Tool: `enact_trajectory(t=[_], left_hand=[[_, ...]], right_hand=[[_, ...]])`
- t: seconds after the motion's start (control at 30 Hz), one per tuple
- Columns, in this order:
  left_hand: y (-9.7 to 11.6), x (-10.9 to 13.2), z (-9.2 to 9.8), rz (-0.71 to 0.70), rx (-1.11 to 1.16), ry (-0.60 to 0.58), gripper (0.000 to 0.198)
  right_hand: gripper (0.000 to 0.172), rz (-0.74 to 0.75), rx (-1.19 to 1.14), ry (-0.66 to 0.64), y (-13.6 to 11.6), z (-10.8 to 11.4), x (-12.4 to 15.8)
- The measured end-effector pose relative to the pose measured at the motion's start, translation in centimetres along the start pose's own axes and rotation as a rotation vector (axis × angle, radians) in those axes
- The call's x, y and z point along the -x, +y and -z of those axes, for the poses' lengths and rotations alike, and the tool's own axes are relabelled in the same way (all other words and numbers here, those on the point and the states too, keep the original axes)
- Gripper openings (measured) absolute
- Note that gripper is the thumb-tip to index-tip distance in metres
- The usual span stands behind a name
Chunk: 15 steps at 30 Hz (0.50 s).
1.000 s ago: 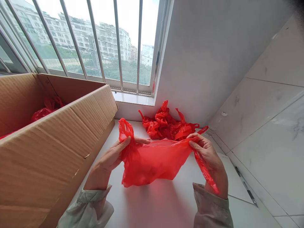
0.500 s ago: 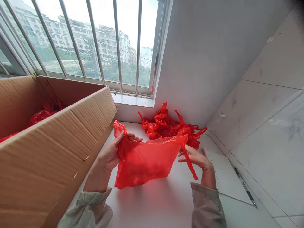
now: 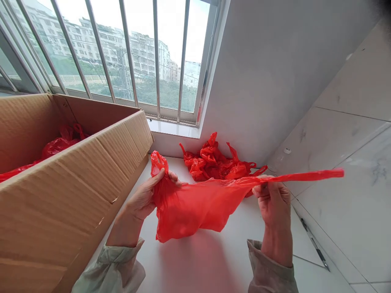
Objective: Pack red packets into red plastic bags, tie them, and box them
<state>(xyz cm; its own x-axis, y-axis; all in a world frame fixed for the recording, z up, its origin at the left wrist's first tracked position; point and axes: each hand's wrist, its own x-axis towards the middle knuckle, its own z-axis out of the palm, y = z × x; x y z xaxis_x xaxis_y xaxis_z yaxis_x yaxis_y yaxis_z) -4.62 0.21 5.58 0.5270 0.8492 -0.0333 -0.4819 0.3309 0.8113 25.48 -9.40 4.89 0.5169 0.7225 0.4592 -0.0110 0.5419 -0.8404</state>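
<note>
A thin red plastic bag (image 3: 192,207) hangs between my two hands above a white counter. My left hand (image 3: 146,197) is closed on the bag's left handle, whose loop sticks up above the fingers. My right hand (image 3: 273,199) is closed as a fist around the bag's right handle, which is pulled taut and sticks out to the right as a long red strip (image 3: 308,176). Behind the bag, in the corner by the wall, lies a heap of crumpled red bags (image 3: 218,162).
A big open cardboard box (image 3: 70,183) stands on the left, with red bags (image 3: 58,145) inside. A white notebook and a pen (image 3: 314,244) lie at the right on the counter (image 3: 207,264). A barred window (image 3: 128,57) and a grey wall close the back.
My right hand had let the right handle dangle; now it grips it in a fist and has drawn it out taut to the right. The left hand has kept its hold.
</note>
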Motion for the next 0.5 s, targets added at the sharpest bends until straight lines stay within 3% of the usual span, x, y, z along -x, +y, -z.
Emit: enact_trajectory(t=[0.07, 0.13, 0.37, 0.43, 0.5], left_hand=[[-0.1, 0.0, 0.0, 0.008, -0.02, -0.014, 0.027], [-0.2, -0.1, -0.1, 0.013, -0.015, -0.036, 0.025], [-0.3, -0.3, 0.2, -0.04, -0.014, -0.018, 0.024], [-0.3, -0.3, 0.3, -0.044, -0.029, -0.029, 0.025], [-0.4, -0.4, 0.5, -0.049, -0.036, -0.047, 0.025]], right_hand=[[0.021, -0.068, -0.123, 0.082, 0.1, -0.3, -0.1], [0.017, -0.16, -0.146, 0.086, 0.4, -0.1, -0.3], [0.07, -0.429, 0.074, -0.406, 3.5, 1.9, -0.4], [0.073, -0.479, 0.027, -0.482, 4.5, 0.9, 0.1], [0.068, -0.512, -0.03, -0.473, 5.2, -1.0, 0.7]])
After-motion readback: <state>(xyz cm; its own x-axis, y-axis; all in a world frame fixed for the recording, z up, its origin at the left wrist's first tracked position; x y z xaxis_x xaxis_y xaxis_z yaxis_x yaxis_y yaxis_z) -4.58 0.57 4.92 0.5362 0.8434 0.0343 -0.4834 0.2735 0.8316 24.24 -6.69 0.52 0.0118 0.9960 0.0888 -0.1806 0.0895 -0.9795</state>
